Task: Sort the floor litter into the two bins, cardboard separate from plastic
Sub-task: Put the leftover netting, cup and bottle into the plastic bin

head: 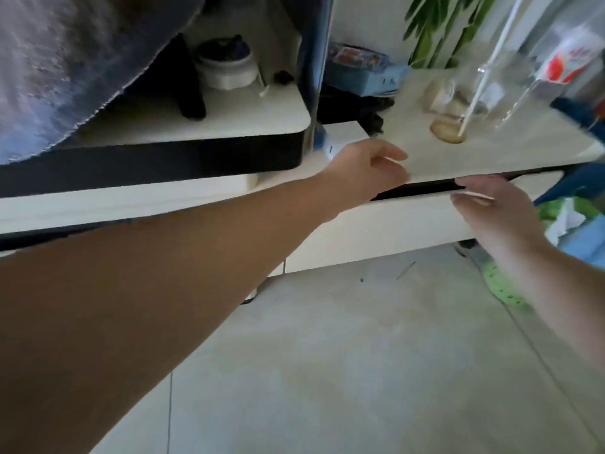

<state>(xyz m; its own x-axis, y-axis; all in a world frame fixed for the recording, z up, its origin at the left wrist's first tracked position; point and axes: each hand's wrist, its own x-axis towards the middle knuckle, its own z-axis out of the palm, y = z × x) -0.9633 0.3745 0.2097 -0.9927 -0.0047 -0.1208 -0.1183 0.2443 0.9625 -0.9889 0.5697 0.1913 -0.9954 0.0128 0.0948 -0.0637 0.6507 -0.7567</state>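
Progress cannot be confirmed — your left hand [366,172] and right hand [484,208] both reach empty, fingers loosely apart, toward the cabinet edge [491,158], with neither bin nor sortable litter in view (only specks on the floor [327,355]) — sorting remains outstanding

Counts at the cabinet

There were two hands, left hand [370,172] and right hand [484,208], one green shoe [497,283], one plant [442,24], one round jar [226,65].

Dim indoor daylight, heavy motion blur, wide-angle edge distortion.
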